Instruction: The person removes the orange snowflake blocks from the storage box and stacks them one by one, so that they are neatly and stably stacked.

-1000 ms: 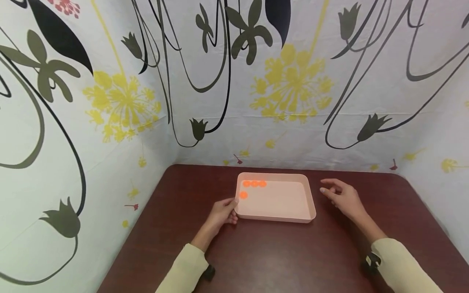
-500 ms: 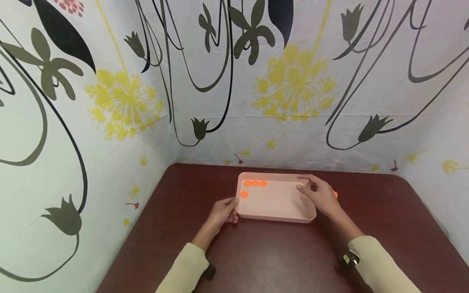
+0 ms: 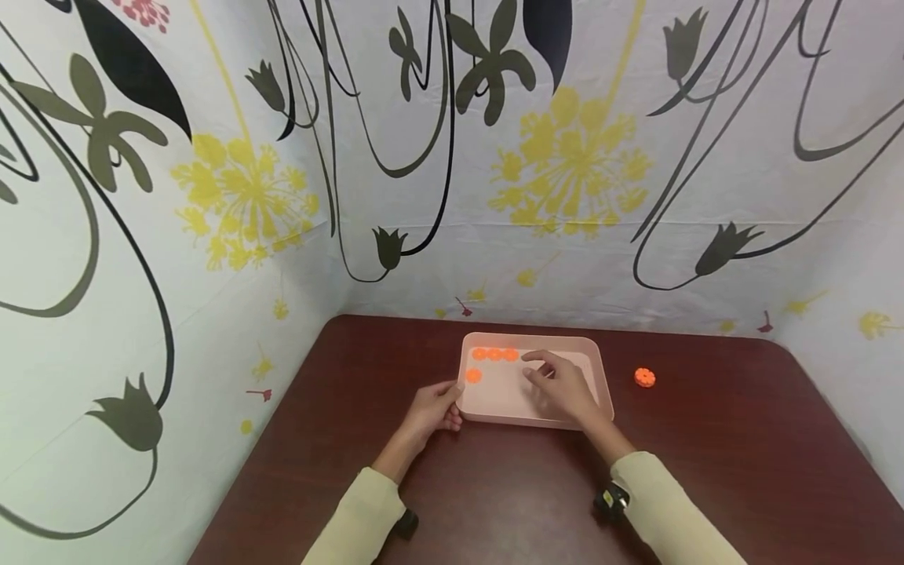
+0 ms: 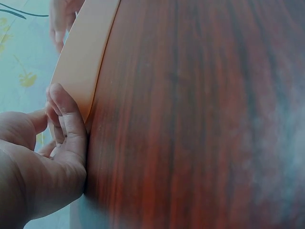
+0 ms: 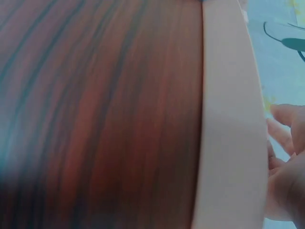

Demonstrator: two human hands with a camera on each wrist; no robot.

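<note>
A shallow pale pink tray lies on the table. Three orange discs sit in a row along its back left, and a single orange disc lies in front of the leftmost. At the tray's left side my left hand grips the rim, thumb on top and fingers below. My right hand hovers over the middle of the tray, index finger and thumb bent towards each other; whether something is between its fingers is hidden. In the right wrist view, part of that hand shows beyond the tray wall.
An orange scalloped round piece, perhaps several stacked, rests to the right of the tray. The dark red-brown table reaches back to a flower-patterned cloth wall, with another cloth wall at the left.
My right hand has swept left from beside the tray to above its middle, uncovering the orange piece on the table. My left hand has kept its grip on the rim.
</note>
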